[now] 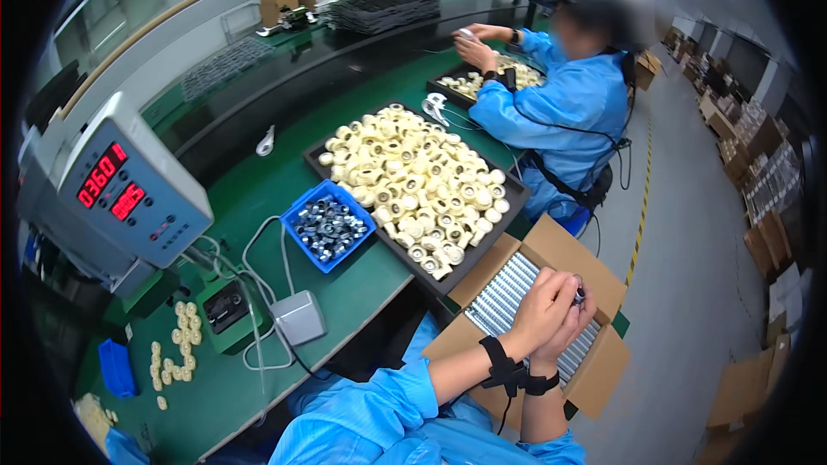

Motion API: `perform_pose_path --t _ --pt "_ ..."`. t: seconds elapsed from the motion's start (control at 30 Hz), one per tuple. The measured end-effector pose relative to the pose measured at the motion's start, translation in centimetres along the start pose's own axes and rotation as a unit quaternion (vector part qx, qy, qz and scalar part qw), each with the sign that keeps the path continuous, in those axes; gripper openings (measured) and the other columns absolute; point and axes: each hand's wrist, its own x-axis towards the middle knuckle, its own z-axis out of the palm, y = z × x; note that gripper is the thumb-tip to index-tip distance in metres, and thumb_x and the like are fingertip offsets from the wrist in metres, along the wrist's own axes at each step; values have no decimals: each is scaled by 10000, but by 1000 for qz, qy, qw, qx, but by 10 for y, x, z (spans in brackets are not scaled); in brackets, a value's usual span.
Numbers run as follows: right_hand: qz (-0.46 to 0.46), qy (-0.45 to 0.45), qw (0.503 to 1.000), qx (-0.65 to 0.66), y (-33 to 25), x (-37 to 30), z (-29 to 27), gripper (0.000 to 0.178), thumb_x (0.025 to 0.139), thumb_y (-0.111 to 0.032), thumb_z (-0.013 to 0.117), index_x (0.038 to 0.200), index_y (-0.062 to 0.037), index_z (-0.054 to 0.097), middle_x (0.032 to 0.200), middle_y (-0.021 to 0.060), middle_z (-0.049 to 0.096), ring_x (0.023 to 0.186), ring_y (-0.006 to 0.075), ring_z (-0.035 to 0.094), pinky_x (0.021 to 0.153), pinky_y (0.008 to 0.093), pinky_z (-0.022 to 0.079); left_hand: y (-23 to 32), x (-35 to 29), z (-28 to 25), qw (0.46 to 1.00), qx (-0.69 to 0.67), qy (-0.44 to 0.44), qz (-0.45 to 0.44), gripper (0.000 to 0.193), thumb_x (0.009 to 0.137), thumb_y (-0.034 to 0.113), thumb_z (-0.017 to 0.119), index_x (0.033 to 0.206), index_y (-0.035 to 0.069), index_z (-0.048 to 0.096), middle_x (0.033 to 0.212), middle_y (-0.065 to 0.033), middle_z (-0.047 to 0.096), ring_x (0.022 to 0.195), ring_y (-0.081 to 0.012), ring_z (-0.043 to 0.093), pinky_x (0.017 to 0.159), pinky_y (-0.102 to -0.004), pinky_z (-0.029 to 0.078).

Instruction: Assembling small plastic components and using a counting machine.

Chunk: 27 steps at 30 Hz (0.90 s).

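Note:
My left hand and my right hand are pressed together above an open cardboard box. Both are closed around a small dark, shiny metal piece, which peeks out at the fingertips. Most of that piece is hidden by the fingers. Rows of slim silvery metal cylinders fill the box below. A black strap circles each wrist. Left of the box, a black tray holds a heap of cream plastic parts with round ends.
Beside the tray stands a blue bin of small dark metal parts. A device with a red display, a grey box with cables and loose cream pieces occupy the green bench. A co-worker sits at the far right with another tray.

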Motion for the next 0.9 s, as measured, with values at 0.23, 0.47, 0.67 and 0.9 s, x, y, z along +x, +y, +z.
perform_pose_path --t 0.23,0.47,0.67,0.9 --pt "-48 -19 996 79 -53 2 121 393 1038 -345 462 1272 -30 479 1185 121 524 1087 232 514 985 387 402 48 7 -108 985 -6 147 96 247 996 215 552 971 -9 653 945 -138 597 903 -267 571 823 -345 467" --pt "20 -142 966 213 -82 -17 283 218 1020 -176 517 1164 -17 556 1062 99 593 984 195 558 911 337 449 52 21 -274 957 85 275 29 275 984 248 567 1035 -4 663 1016 -156 657 934 -226 621 828 -330 495" --pt "-179 -264 940 -118 -45 -27 343 234 959 -189 560 1139 -47 603 986 174 586 956 377 570 819 460 469 27 10 -371 807 538 240 -49 237 964 257 542 1077 78 647 988 -187 607 974 -381 588 803 -479 496" --pt "-229 -301 902 -208 -19 -39 344 302 958 -200 554 1213 -42 587 1123 186 581 1078 372 544 898 480 445 7 3 -371 762 609 217 -31 270 932 238 570 1170 131 641 1050 -159 560 980 -381 554 827 -489 487"
